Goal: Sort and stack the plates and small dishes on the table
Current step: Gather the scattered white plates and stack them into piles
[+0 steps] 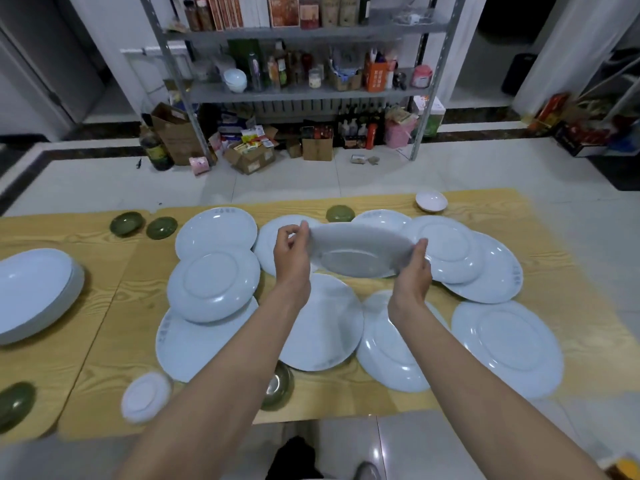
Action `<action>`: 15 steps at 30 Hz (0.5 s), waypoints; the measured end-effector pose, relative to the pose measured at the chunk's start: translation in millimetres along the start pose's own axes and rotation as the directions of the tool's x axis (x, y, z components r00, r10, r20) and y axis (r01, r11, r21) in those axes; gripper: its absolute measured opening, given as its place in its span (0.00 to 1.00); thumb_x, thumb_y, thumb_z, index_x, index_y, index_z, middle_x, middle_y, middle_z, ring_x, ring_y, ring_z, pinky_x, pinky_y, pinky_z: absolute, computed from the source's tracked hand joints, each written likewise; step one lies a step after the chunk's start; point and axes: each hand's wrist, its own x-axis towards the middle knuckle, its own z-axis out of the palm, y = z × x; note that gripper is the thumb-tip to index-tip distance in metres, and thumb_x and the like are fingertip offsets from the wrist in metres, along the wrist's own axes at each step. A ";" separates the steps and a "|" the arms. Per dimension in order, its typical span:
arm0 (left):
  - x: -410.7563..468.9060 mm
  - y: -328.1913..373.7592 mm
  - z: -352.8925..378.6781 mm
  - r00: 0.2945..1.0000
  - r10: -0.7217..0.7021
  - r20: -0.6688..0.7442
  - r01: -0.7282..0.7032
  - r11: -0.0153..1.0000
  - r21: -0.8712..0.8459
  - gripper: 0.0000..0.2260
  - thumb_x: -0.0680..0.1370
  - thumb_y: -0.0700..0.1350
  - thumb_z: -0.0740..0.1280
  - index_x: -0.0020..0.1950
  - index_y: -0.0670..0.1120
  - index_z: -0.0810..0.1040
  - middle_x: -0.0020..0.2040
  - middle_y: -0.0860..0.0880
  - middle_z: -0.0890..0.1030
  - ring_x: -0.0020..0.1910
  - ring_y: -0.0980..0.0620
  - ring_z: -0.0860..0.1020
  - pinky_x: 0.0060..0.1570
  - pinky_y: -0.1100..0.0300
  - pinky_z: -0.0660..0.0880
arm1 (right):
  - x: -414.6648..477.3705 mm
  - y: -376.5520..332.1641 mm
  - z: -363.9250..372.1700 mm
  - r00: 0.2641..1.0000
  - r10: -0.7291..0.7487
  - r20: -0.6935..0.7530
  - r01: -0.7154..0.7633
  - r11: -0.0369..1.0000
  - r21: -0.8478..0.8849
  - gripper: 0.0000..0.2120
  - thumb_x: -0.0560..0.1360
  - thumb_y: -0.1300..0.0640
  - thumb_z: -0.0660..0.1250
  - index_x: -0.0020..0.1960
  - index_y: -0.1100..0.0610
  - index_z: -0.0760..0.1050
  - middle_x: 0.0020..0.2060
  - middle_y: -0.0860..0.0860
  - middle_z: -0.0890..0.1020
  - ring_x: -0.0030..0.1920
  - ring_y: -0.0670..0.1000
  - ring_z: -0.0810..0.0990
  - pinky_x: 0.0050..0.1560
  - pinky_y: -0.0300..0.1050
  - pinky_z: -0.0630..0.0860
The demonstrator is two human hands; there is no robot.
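A white plate (360, 252) hangs in the air over the middle of the wooden table (104, 271), tilted with its underside toward me. My left hand (292, 252) grips its left rim and my right hand (414, 271) grips its right rim. Several white plates lie scattered and overlapping below, some upside down, such as one (213, 284) at the left and one (507, 344) at the right. A stack of white plates (34, 292) stands at the far left. Small green dishes (126, 223) (161, 227) (340, 213) sit along the back.
A small white dish (431, 200) sits at the back right and another (145, 396) at the front left. Green dishes lie at the front left edge (14, 405) and under my left forearm (278, 386). A metal shelf (298, 91) with bottles and boxes stands beyond the table.
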 end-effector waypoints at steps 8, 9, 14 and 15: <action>-62.6 -36.9 -28.4 0.991 -0.102 0.083 0.101 0.995 0.013 0.18 0.80 0.28 0.57 0.67 0.38 0.74 0.64 0.44 0.77 0.64 0.42 0.76 0.61 0.54 0.75 | -17.7 9.4 -75.6 0.990 0.036 0.135 -0.037 0.999 0.007 0.13 0.75 0.68 0.54 0.44 0.57 0.75 0.37 0.47 0.77 0.41 0.49 0.73 0.44 0.42 0.73; -68.1 -40.8 -34.0 0.990 -0.099 0.096 0.092 0.993 0.069 0.18 0.79 0.27 0.58 0.67 0.39 0.74 0.62 0.47 0.78 0.63 0.44 0.76 0.59 0.56 0.76 | -18.3 10.1 -85.4 0.979 0.013 0.201 0.004 0.997 -0.083 0.14 0.74 0.70 0.54 0.50 0.62 0.76 0.41 0.51 0.79 0.43 0.51 0.75 0.47 0.45 0.73; -75.8 -58.4 -51.8 0.991 -0.077 0.111 0.050 0.973 0.225 0.24 0.78 0.26 0.59 0.65 0.51 0.74 0.46 0.65 0.83 0.45 0.67 0.81 0.43 0.70 0.77 | -9.1 3.7 -122.2 0.889 0.135 0.438 0.017 0.945 -0.326 0.19 0.74 0.72 0.61 0.62 0.60 0.78 0.52 0.55 0.85 0.49 0.55 0.85 0.40 0.45 0.81; -75.4 -60.7 -52.2 0.991 -0.069 0.116 0.040 0.972 0.232 0.24 0.78 0.25 0.59 0.60 0.53 0.75 0.42 0.67 0.83 0.43 0.69 0.81 0.40 0.72 0.76 | -8.9 1.6 -126.1 0.873 0.170 0.457 -0.009 0.943 -0.333 0.19 0.75 0.71 0.63 0.63 0.57 0.78 0.52 0.54 0.85 0.47 0.55 0.86 0.38 0.46 0.81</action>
